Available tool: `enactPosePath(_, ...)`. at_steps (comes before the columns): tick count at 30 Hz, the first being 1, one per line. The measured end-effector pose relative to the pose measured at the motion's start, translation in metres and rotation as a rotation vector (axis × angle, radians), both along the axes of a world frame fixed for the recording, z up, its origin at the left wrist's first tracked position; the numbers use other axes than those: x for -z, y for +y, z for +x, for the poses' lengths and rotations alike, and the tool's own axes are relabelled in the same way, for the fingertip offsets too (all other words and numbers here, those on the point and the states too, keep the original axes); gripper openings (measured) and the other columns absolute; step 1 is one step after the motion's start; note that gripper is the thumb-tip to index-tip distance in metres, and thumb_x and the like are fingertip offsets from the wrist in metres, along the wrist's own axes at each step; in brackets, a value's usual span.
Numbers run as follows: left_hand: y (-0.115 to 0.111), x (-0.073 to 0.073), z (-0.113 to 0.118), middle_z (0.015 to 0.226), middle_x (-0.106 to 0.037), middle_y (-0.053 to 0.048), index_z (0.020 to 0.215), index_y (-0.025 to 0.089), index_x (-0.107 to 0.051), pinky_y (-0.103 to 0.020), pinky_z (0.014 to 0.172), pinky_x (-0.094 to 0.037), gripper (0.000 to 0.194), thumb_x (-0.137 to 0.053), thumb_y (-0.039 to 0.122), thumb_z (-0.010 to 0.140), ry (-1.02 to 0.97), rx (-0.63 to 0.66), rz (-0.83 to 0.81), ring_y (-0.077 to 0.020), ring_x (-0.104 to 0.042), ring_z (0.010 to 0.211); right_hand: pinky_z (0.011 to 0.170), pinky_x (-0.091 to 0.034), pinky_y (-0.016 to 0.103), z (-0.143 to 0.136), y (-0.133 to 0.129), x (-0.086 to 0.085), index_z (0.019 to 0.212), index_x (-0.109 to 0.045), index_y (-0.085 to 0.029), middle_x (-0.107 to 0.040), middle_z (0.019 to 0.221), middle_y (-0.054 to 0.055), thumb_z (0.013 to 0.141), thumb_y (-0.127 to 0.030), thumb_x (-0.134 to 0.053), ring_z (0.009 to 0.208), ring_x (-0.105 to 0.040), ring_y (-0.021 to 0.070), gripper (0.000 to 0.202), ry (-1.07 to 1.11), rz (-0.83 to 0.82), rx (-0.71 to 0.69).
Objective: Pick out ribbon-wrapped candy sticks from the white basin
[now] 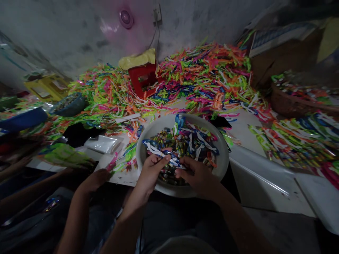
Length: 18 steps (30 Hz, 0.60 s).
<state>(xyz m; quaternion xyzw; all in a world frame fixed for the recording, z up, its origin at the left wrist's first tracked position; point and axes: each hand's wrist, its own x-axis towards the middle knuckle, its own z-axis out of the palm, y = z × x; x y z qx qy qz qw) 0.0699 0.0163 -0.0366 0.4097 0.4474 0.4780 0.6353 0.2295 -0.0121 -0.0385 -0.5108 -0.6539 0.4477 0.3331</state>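
Note:
Over a round pale basin (224,169), my left hand (155,171) pinches a blue-and-white plastic strip (156,150) between thumb and fingers. The strip's free end stretches up and left from my grip. My right hand (197,173) is closed at the strip's other end, its thumb and forefinger pressed together there; whatever small part lies between those fingertips is hidden. Inside the basin, under both hands, lie many small multicoloured cylinders (165,137) and more blue-and-white strips (200,141).
Bright plastic strips (212,70) are heaped against the wall around a red crate (144,79). Another person's hand (96,180) works close on my left. Clear plastic sheeting (259,169) and rows of finished-looking strips (299,141) lie right. Blue basins (25,118) stand far left.

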Motion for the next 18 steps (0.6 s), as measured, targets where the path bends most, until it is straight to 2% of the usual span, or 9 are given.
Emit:
enactPosePath(3,-0.003,0.002,0.006,0.072,-0.067,0.0,0.094,0.016,-0.069,-0.021,0.064,-0.046,0.032,-0.073,0.035,0.068,0.077,-0.009,0.018,-0.011,-0.06,0.068,0.058,-0.04,0.02,0.004,0.003,-0.001,0.09,-0.058,-0.017,-0.061,0.078,0.0,0.085,-0.035,-0.049,0.064,-0.054,0.0111,0.02,0.142,-0.073,-0.095)
enactPosePath(5,-0.004,0.003,-0.013,0.06,-0.063,0.001,0.079,0.016,-0.069,-0.024,0.059,-0.045,0.026,-0.075,0.036,0.064,0.134,-0.041,0.035,-0.0128,-0.059,0.062,0.053,-0.04,0.02,0.005,0.006,-0.001,0.092,-0.06,-0.016,-0.06,0.074,0.0,0.082,-0.038,-0.053,0.058,-0.052,0.0104,0.025,0.198,-0.125,-0.094)
enactPosePath(7,-0.003,0.005,-0.061,0.046,-0.054,0.002,0.061,0.018,-0.064,-0.028,0.056,-0.045,0.021,-0.077,0.035,0.058,0.175,-0.111,0.064,-0.0161,-0.059,0.058,0.051,-0.039,0.02,0.004,0.006,0.001,0.091,-0.061,-0.016,-0.058,0.071,-0.001,0.08,-0.04,-0.056,0.055,-0.051,0.0102,0.027,0.226,-0.14,-0.089)
enactPosePath(10,0.003,0.017,-0.172,0.034,-0.038,0.004,0.043,0.024,-0.052,-0.03,0.054,-0.044,0.03,-0.082,0.027,0.048,0.234,-0.238,0.084,-0.0192,-0.057,0.056,0.053,-0.038,0.02,0.001,0.003,0.004,0.076,-0.061,-0.016,-0.057,0.065,-0.001,0.079,-0.037,-0.057,0.059,-0.052,0.0116,0.021,0.129,-0.014,-0.014)
enactPosePath(11,0.005,0.024,-0.206,0.035,-0.036,0.004,0.043,0.026,-0.051,-0.028,0.052,-0.043,0.031,-0.082,0.027,0.047,0.262,-0.378,0.149,-0.0196,-0.057,0.057,0.054,-0.039,0.021,0.0,0.001,0.005,0.072,-0.06,-0.015,-0.057,0.063,-0.001,0.08,-0.035,-0.057,0.061,-0.053,0.0123,0.022,0.1,0.019,0.016)
enactPosePath(13,0.009,0.036,-0.248,0.037,-0.036,0.002,0.044,0.028,-0.05,-0.029,0.052,-0.043,0.032,-0.081,0.029,0.048,0.337,-0.463,0.186,-0.0235,-0.058,0.066,0.057,-0.041,0.021,-0.001,-0.001,0.005,0.072,-0.062,-0.015,-0.061,0.064,0.0,0.08,-0.035,-0.056,0.063,-0.056,0.0138,0.023,0.077,0.007,0.027)
enactPosePath(15,0.011,0.041,-0.244,0.04,-0.038,0.001,0.046,0.028,-0.05,-0.028,0.052,-0.043,0.032,-0.082,0.033,0.048,0.412,-0.472,0.228,-0.0238,-0.058,0.069,0.063,-0.044,0.023,0.001,0.0,0.002,0.084,-0.067,-0.016,-0.067,0.077,0.002,0.079,-0.039,-0.06,0.072,-0.061,0.0164,0.025,0.044,-0.04,-0.04)
enactPosePath(17,0.013,0.034,-0.202,0.043,-0.042,0.001,0.053,0.027,-0.054,-0.027,0.052,-0.044,0.029,-0.08,0.04,0.051,0.452,-0.476,0.248,-0.022,-0.059,0.068,0.074,-0.046,0.028,0.006,0.008,-0.003,0.102,-0.067,-0.019,-0.067,0.098,0.004,0.074,-0.045,-0.065,0.087,-0.062,0.0201,0.038,-0.107,0.015,-0.066)
enactPosePath(18,0.015,0.028,-0.176,0.046,-0.046,0.001,0.061,0.027,-0.057,-0.027,0.054,-0.045,0.026,-0.076,0.045,0.057,0.438,-0.541,0.264,-0.0209,-0.059,0.068,0.08,-0.045,0.03,0.01,0.015,-0.007,0.109,-0.064,-0.021,-0.065,0.106,0.005,0.074,-0.046,-0.066,0.094,-0.06,0.0215,0.043,-0.225,0.085,-0.053)
